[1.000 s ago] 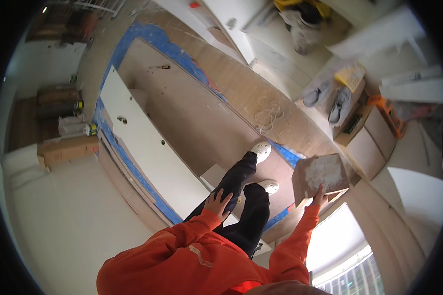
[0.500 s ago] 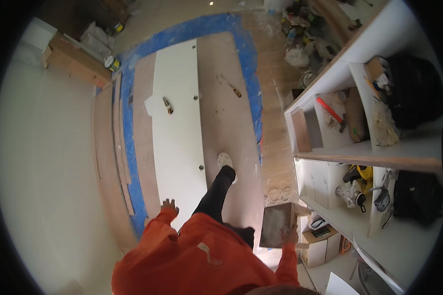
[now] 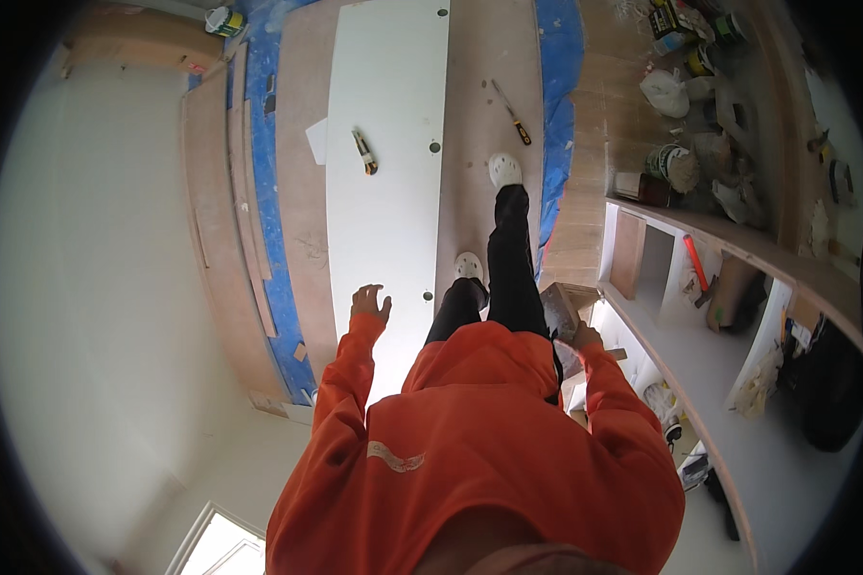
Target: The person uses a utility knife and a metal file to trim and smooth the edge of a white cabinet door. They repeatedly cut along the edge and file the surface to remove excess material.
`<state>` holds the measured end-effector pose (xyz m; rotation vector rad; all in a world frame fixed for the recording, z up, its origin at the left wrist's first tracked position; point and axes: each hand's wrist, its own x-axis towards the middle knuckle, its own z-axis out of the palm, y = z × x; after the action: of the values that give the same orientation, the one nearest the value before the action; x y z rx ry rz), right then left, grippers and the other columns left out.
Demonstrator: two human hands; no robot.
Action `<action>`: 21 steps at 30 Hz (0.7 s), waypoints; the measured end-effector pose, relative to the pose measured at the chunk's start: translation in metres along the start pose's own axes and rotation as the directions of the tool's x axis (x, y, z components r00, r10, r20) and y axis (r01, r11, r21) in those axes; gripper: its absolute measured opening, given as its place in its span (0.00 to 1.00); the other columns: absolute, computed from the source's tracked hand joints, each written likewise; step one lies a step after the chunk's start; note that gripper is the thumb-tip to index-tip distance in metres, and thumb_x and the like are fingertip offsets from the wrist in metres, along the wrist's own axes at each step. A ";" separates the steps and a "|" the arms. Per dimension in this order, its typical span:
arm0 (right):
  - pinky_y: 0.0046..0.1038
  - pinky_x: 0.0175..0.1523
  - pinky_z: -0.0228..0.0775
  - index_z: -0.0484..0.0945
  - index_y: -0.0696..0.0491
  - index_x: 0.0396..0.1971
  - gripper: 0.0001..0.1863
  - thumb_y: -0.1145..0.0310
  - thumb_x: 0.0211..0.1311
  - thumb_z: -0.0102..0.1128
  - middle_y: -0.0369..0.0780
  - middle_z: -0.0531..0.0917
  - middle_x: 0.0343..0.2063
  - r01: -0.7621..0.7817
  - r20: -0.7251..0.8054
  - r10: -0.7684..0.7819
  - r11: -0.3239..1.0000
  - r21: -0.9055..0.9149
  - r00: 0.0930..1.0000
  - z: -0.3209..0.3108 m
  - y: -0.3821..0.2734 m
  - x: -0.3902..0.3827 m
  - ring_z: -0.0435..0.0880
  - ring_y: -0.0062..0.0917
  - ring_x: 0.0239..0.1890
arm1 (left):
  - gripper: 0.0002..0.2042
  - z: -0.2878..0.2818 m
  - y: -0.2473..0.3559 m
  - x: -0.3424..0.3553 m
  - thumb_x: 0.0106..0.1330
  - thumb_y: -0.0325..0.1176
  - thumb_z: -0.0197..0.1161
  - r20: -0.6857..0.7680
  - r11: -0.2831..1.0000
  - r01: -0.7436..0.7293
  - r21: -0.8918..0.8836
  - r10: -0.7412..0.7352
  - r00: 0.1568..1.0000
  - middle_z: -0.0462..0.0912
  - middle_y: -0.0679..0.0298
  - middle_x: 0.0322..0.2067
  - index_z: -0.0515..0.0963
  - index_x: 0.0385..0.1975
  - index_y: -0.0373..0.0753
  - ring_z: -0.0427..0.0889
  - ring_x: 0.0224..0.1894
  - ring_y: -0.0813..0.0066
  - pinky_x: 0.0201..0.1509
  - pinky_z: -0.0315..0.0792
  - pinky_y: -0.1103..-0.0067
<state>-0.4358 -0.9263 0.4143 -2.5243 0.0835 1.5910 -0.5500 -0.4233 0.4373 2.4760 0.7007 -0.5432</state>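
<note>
Right of centre in the frame, we see a brown, boxy wooden piece with a grey-smeared face (image 3: 562, 309) beside the black-trousered leg (image 3: 513, 259). Its visible side slants from upper left to lower right; leg and sleeve hide enough that we cannot tell its full long axis. Down the middle, a long white panel with round holes (image 3: 384, 220) lies on brown boarding (image 3: 302, 192) edged by blue sheeting (image 3: 558, 96). White shelving (image 3: 686, 350) fills the right, a pale wall (image 3: 96, 287) the left. Our right hand (image 3: 586, 336) grips the wooden piece's edge, fingers bent against it, tips unclear. Our left hand (image 3: 366, 303) is empty above the panel, fingers loosely spread.
</note>
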 end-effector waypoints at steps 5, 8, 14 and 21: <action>0.42 0.49 0.75 0.71 0.59 0.45 0.38 0.40 0.46 0.67 0.52 0.83 0.37 0.053 0.142 -0.036 0.991 -0.122 0.989 -0.032 -0.019 0.106 0.83 0.46 0.42 | 0.16 0.031 -0.007 0.077 0.64 0.44 0.60 0.231 0.951 0.288 0.109 -0.306 0.924 0.77 0.51 0.48 0.74 0.48 0.45 0.72 0.55 0.50 0.57 0.69 0.60; 0.41 0.48 0.75 0.72 0.59 0.45 0.36 0.43 0.47 0.66 0.51 0.82 0.36 0.037 0.169 -0.019 0.994 -0.104 0.985 -0.039 -0.036 0.170 0.82 0.46 0.41 | 0.18 0.089 -0.016 0.143 0.65 0.48 0.58 0.210 0.909 0.417 -0.004 -0.407 0.889 0.76 0.49 0.49 0.74 0.51 0.46 0.71 0.55 0.48 0.59 0.68 0.60; 0.41 0.48 0.74 0.72 0.59 0.43 0.31 0.48 0.50 0.64 0.51 0.82 0.35 -0.019 0.113 0.021 1.000 -0.020 0.993 -0.016 -0.073 0.310 0.82 0.46 0.40 | 0.32 0.149 0.023 0.282 0.69 0.51 0.51 0.046 0.868 0.495 0.041 -0.497 0.867 0.49 0.48 0.70 0.51 0.71 0.55 0.50 0.70 0.45 0.70 0.52 0.56; 0.40 0.47 0.74 0.72 0.59 0.42 0.25 0.54 0.53 0.62 0.50 0.81 0.34 -0.015 0.028 0.013 0.996 0.083 1.000 0.015 -0.098 0.414 0.81 0.46 0.38 | 0.34 0.207 0.012 0.318 0.68 0.43 0.56 -0.070 0.925 0.279 0.256 -0.270 0.960 0.43 0.45 0.70 0.50 0.71 0.47 0.49 0.69 0.43 0.69 0.53 0.55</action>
<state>-0.2569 -0.8120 0.0457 -2.4440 0.1612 1.5932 -0.3411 -0.4319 0.1210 2.6525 1.0616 -0.7423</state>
